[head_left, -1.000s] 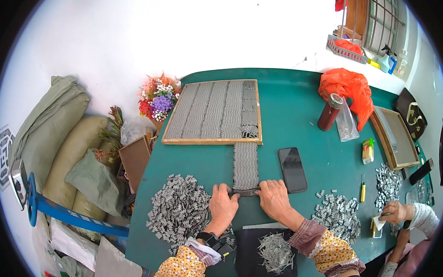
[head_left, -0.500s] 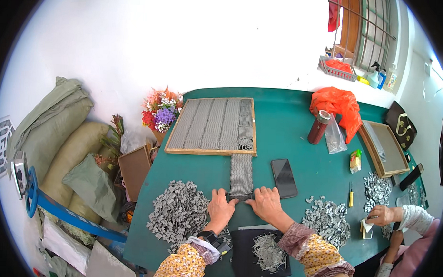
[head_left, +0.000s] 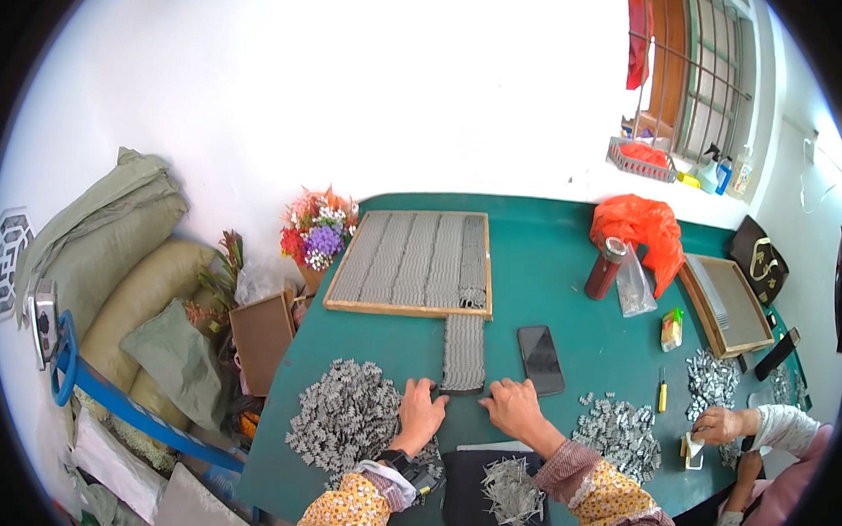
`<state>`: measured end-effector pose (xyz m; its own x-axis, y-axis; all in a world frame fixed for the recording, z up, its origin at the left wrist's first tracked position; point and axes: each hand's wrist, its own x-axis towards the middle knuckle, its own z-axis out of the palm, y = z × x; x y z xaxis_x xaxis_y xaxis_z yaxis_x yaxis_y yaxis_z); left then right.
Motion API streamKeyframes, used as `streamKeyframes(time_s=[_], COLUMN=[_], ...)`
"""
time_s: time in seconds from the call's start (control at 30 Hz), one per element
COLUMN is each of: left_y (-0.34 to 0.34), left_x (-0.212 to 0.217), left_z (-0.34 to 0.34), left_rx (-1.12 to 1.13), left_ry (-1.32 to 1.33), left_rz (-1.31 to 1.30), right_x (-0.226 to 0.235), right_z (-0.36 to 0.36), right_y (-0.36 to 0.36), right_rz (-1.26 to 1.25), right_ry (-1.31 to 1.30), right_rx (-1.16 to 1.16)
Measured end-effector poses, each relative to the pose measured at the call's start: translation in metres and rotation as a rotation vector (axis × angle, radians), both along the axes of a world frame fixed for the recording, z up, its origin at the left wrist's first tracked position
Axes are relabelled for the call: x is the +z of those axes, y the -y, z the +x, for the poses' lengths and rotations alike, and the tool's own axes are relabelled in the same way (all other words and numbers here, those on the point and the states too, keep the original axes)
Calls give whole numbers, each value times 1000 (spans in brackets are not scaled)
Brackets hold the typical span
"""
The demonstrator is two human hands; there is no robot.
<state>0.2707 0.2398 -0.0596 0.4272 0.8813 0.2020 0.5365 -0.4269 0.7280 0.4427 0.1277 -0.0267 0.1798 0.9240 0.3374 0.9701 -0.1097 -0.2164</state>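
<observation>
A narrow grey strip of packed metal pieces [head_left: 463, 351] lies on the green table [head_left: 541, 276], its far end against the wooden tray [head_left: 412, 263] full of grey rows. My left hand [head_left: 420, 414] rests at the strip's near left corner. My right hand [head_left: 512, 406] sits at its near right corner. Both hands press flat on the table with fingers touching the strip's end. A heap of small grey metal pieces [head_left: 346, 423] lies left of my left hand. A dark mat with loose pieces [head_left: 501, 493] is below my hands.
A black phone [head_left: 540, 358] lies right of the strip. A dark red bottle [head_left: 603, 267], an orange bag [head_left: 637, 226] and a second tray [head_left: 727, 304] stand further right. Another person's hands [head_left: 717, 424] work at the right edge beside more metal pieces [head_left: 624, 432]. Sacks [head_left: 115, 252] and flowers [head_left: 315, 231] sit left.
The view has tilted upward, so the table sits lower in the picture. My hands stay at the strip's near end, which has slid slightly toward the tray.
</observation>
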Motion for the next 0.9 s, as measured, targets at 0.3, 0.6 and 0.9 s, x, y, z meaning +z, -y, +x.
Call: streamKeyframes(time_s=[0.3, 0.6, 0.9], left_y=[46, 129, 170], left_x=[25, 30, 17], left_z=[-59, -161, -211], left_rx=[-34, 136, 202], left_ry=[226, 302, 261], left_rz=[-51, -113, -79], right_x=[54, 69, 50], right_z=[-41, -130, -162], right_y=[60, 147, 188], right_rz=[105, 92, 86], right_ry=[-90, -198, -330], right_rx=[160, 337, 301])
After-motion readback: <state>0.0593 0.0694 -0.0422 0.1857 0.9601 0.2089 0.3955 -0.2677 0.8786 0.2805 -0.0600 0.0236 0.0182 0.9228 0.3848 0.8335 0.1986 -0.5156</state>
